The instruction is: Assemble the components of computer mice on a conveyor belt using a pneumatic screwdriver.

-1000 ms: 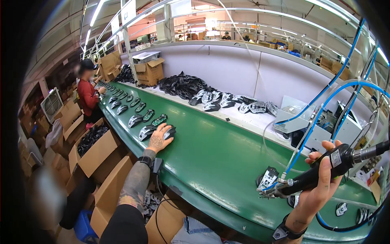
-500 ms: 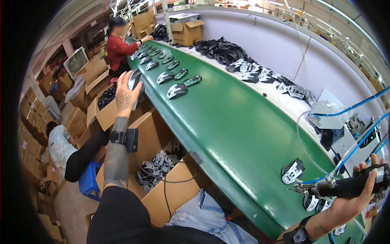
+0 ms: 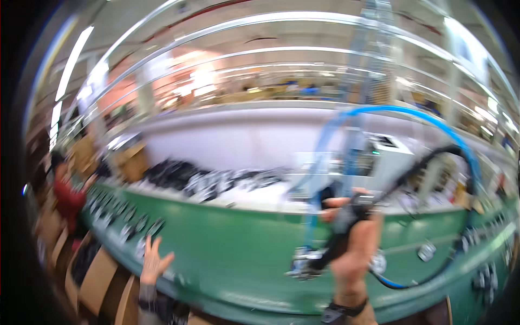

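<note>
My left hand is over the near edge of the green conveyor belt, fingers spread. Just past its fingertips sits a grey-and-black computer mouse, blurred; I cannot tell whether they touch. My right hand is wrapped around a black powered screwdriver, held over the belt with its metal nose pointing down to the left. A blue air hose loops above and right of the tool. More mice and green circuit boards lie in rows on the belt's left.
Behind the belt, a white ledge holds black bags, mouse shells and a white machine. A person in red works at the far left. Open cardboard boxes stand below the belt. More mouse parts lie on the right.
The view has swung up and to the right. My left hand has let go of the mouse it held. My right hand, still gripping the screwdriver, now shows nearer the middle.
</note>
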Tool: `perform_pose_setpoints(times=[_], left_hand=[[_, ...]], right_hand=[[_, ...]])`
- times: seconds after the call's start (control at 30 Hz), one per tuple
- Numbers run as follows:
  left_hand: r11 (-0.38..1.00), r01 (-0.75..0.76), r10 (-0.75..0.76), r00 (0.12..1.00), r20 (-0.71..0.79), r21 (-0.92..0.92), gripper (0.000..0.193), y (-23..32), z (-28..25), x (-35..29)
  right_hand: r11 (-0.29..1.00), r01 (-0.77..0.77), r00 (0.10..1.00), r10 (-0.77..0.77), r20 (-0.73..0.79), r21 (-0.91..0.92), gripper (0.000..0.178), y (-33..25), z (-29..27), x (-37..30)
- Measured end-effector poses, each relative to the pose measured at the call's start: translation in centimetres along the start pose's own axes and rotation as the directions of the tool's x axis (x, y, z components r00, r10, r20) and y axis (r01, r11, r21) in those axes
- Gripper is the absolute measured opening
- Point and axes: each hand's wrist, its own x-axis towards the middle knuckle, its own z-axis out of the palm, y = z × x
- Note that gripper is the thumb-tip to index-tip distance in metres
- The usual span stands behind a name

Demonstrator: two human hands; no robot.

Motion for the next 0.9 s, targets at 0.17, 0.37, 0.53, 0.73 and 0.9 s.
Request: perform_pose_setpoints(times=[0.17, 0.37, 0.53, 0.73, 0.9], left_hand=[[0.971, -0.132, 0.213, 0.862, 0.461, -0.202, 0.076, 13.5, 3.7, 2.7], [0.828, -0.469, 0.560, 0.720, 0.409, -0.308, 0.067, 18.5, 16.2, 4.1], [0.764, -0.594, 0.645, 0.707, 0.289, -0.254, 0.056, 21.1, 17.4, 3.1], [0.719, -0.627, 0.695, 0.652, 0.303, -0.300, 0.049, 22.6, 17.5, 2.9], [0.710, -0.632, 0.705, 0.636, 0.315, -0.312, 0.042, 21.8, 17.1, 3.1]], right_hand=[[0.975, -0.182, 0.980, 0.170, 0.099, 0.128, 0.067, -0.5, 1.3, -0.3], [0.993, 0.087, 0.984, -0.074, 0.162, -0.078, 0.052, -1.2, -0.7, -1.1], [0.994, 0.101, 0.954, -0.110, 0.280, 0.047, 0.059, 0.9, 0.7, -1.2], [0.980, 0.190, 0.936, -0.163, 0.311, -0.061, 0.065, 0.3, -0.6, -0.8], [0.992, 0.113, 0.967, -0.099, 0.233, -0.048, 0.066, 0.6, -0.5, -0.9]])
